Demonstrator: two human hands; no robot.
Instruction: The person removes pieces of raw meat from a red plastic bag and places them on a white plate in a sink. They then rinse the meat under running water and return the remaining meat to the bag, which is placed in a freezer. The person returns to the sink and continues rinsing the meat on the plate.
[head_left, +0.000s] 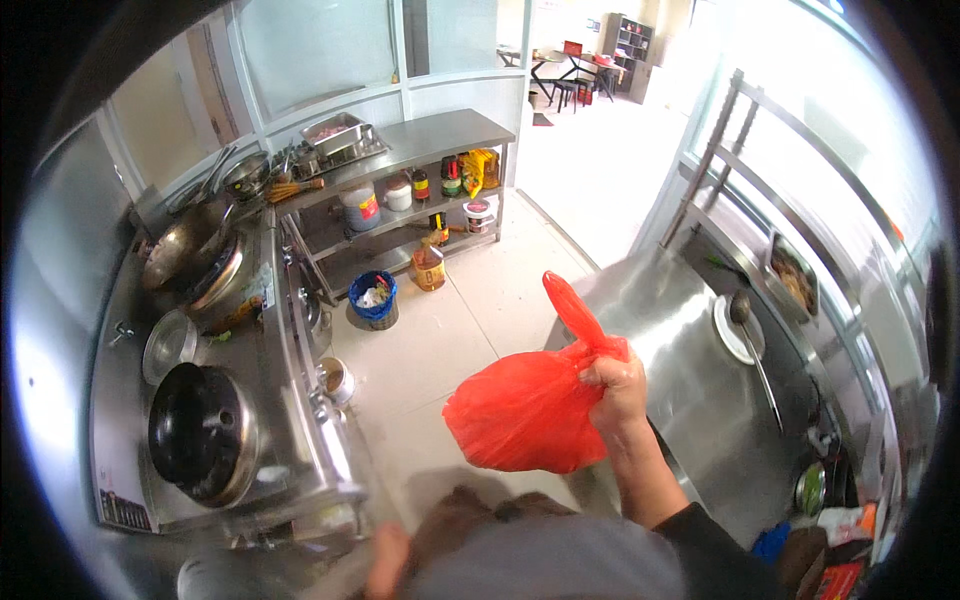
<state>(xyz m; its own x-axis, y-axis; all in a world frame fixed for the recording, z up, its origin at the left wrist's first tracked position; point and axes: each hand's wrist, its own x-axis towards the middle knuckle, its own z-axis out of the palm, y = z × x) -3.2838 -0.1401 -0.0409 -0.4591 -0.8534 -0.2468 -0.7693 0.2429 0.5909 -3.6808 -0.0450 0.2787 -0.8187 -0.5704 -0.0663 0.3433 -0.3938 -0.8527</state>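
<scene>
My right hand (621, 386) grips the gathered neck of a red plastic bag (525, 412), with one handle loop standing up above the fist. The bag bulges to the left over the tiled floor, and its contents are hidden. Just right of that hand is a stainless steel worktable (686, 382). Low in the picture, beside my body, my left hand (388, 559) is blurred and partly cut off, so its fingers cannot be made out. The corner of the steel stove counter (322, 491) is closest to it.
Two woks (199, 431) (180, 255) sit on the stove counter. A steel shelf unit (442, 135) holds jars and bottles. A blue-lined bin (373, 300) and an oil jug (428, 268) stand on the floor. A ladle (754, 352) rests across a white plate (726, 330) at right.
</scene>
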